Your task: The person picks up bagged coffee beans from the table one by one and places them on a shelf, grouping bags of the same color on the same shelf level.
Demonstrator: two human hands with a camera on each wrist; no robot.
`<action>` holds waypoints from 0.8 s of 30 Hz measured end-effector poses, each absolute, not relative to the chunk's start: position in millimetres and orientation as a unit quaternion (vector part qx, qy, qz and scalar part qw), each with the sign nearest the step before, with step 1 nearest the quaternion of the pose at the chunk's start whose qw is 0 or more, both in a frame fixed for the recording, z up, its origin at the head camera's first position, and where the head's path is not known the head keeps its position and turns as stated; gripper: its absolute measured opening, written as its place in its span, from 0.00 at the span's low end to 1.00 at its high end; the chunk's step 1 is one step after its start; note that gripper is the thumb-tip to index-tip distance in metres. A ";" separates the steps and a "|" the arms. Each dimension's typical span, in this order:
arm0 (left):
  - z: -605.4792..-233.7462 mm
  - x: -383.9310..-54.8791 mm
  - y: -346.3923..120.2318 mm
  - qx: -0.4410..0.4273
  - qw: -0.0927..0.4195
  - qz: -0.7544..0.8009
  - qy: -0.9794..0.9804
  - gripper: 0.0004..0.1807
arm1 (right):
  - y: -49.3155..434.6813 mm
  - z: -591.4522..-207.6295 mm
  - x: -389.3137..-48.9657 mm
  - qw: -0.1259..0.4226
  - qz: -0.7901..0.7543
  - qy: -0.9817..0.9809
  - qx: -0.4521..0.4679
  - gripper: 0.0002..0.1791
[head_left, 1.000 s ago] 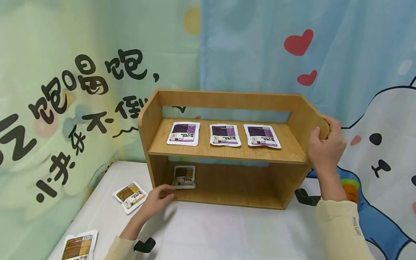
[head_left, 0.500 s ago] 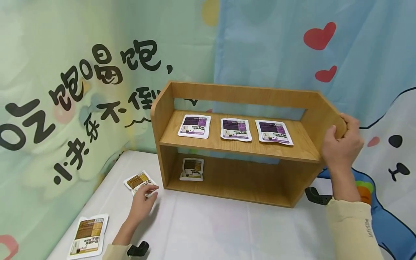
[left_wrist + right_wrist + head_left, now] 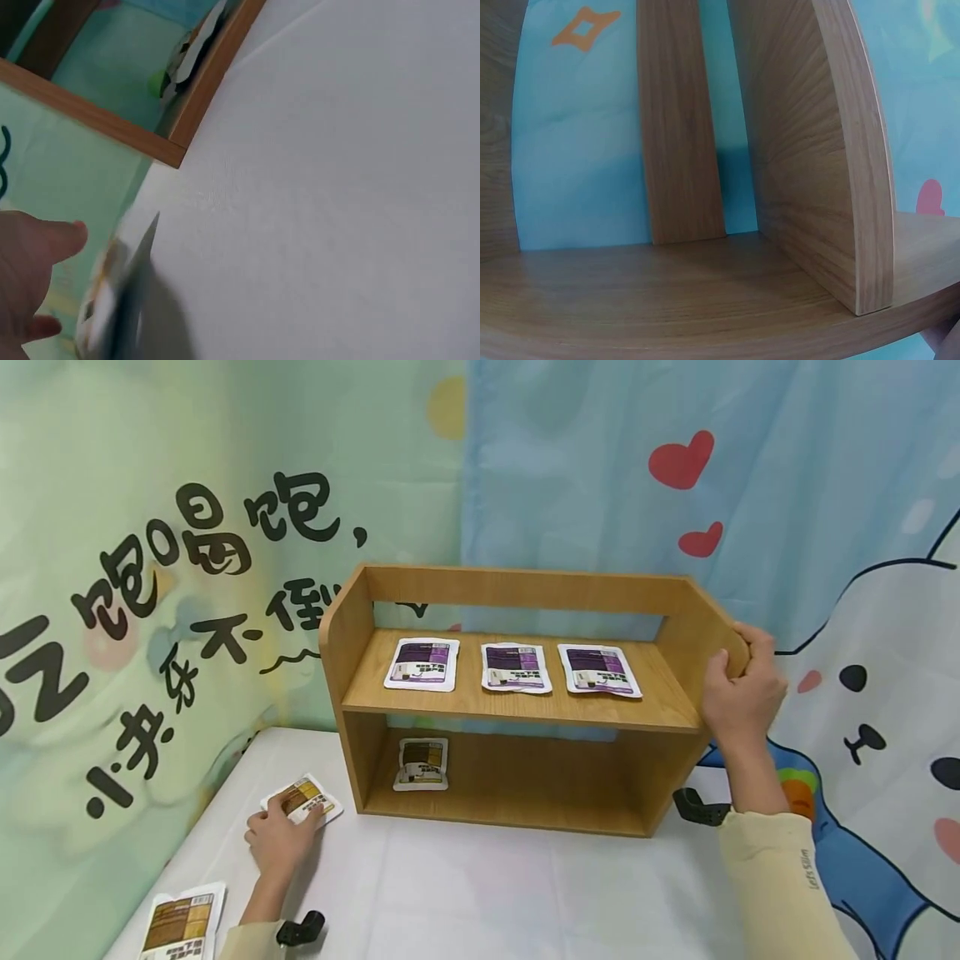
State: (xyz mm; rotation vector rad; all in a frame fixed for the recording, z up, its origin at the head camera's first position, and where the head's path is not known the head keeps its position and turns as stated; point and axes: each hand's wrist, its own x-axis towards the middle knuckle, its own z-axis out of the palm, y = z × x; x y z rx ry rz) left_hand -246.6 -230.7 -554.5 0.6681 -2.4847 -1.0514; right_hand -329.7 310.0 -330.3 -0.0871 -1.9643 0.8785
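My left hand (image 3: 281,843) reaches over a brown-and-white pouch (image 3: 302,793) on the table, its thumb and fingers spread and covering the pouch's near part. In the left wrist view this pouch (image 3: 97,307) is blurred, with one edge raised above its shadow, and the thumb (image 3: 64,240) stands apart from it. My right hand (image 3: 745,685) grips the right side panel of a two-tier wooden shelf (image 3: 525,714). Three purple-and-white pouches lie in a row on the upper tier, the middle pouch (image 3: 516,668) among them. One brown pouch (image 3: 422,764) leans at the back left of the lower tier.
Another brown-and-white pouch (image 3: 182,922) lies at the front left of the white table (image 3: 465,893). Patterned curtains (image 3: 570,468) stand behind. The shelf's left panel (image 3: 347,693) rises to the right of my left hand.
My left hand has moved left from the shelf's lower left corner to the brown pouch on the table. The right hand keeps its grip on the shelf. The head view has shifted slightly.
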 end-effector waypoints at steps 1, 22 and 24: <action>-555.2 -247.3 -231.6 0.243 0.172 -0.369 -0.880 0.38 | 309.2 -330.9 -331.0 0.473 0.362 -0.802 -0.033 0.21; -575.3 -257.7 -257.4 0.190 0.153 -0.460 -0.854 0.26 | 304.5 -338.6 -333.4 0.498 0.362 -0.788 -0.031 0.20; -570.0 -266.2 -257.0 0.182 0.142 -0.474 -0.850 0.26 | 306.4 -334.2 -334.1 0.503 0.358 -0.786 -0.036 0.20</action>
